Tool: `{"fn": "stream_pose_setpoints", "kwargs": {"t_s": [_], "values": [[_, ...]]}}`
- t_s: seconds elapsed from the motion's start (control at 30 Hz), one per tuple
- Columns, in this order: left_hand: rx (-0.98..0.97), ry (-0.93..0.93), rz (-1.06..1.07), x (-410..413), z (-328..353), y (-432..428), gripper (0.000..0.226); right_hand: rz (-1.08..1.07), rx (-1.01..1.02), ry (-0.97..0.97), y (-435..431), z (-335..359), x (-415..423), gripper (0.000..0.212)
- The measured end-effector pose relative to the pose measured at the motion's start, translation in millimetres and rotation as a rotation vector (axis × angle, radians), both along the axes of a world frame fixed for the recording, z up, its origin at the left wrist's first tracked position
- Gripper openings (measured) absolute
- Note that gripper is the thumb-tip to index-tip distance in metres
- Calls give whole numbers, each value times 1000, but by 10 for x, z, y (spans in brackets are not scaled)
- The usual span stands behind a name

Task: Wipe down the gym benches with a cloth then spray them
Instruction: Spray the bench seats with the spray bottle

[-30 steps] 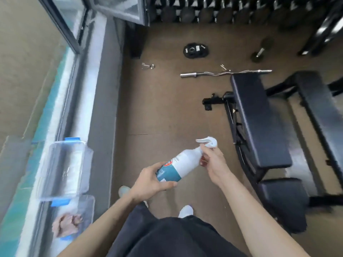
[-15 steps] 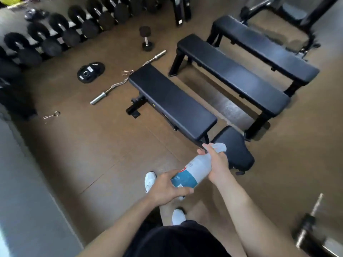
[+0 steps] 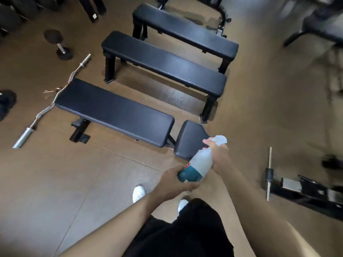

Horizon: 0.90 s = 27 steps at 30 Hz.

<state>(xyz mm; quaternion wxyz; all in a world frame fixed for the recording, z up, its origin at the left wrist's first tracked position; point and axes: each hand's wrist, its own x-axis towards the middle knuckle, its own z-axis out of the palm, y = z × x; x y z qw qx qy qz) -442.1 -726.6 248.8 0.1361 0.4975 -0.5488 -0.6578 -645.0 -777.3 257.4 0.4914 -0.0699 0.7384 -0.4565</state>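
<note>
spray bottle [image 3: 199,164] between both hands, left hand [image 3: 173,180] gripping its base, right hand [image 3: 219,154] its neck

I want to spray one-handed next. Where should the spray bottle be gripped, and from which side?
Grip the spray bottle at its narrow neck under the trigger head, coming from the right, as the right hand does: the bottle tilts away toward the seat pad. The left hand holds the wide base.

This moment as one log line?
left hand grips white-and-teal plastic spray bottle base | right hand grips neck | black padded bench ahead
</note>
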Motion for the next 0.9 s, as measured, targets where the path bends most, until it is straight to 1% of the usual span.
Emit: {"fn": "stream_pose_setpoints", "kwargs": {"t_s": [0.07,0.13,0.2,0.23,0.33,0.43,0.47,0.5,0.53,0.6,0.63,0.7,0.8,0.9], "values": [[34,17,-4,-83,-40,-21,36,11,6,-15,-36,-57,-87,15],[56,21,-11,-191,-84,-14,33,-20,8,-31,-46,-145,-190,3],[87,20,-27,-343,-113,22,31,-69,63,-51,-20,-266,-329,13],[103,15,-29,-436,-130,52,32,-74,93,-56,2,-313,-413,14],[190,18,-20,-734,-220,207,40,-18,117,-112,153,-458,-724,7],[245,1,13,-1079,-276,392,39,40,102,-86,298,-521,-1055,18],[252,-8,25,-1201,-285,443,39,52,95,-84,337,-539,-1166,17],[256,-15,35,-1321,-300,486,41,57,77,-104,370,-545,-1262,11],[256,-15,40,-1434,-312,518,43,51,76,-121,400,-569,-1356,9],[276,-11,43,-1629,-338,559,45,23,121,-108,436,-628,-1538,21],[288,-11,41,-1714,-350,575,46,14,131,-103,452,-649,-1621,22],[290,-30,28,-1851,-370,601,49,13,126,-73,496,-687,-1771,14],[271,-87,-3,-1983,-404,638,46,69,113,-69,551,-692,-1906,13],[268,-128,2,-1953,-441,651,47,81,70,-92,535,-680,-1837,11]]}}
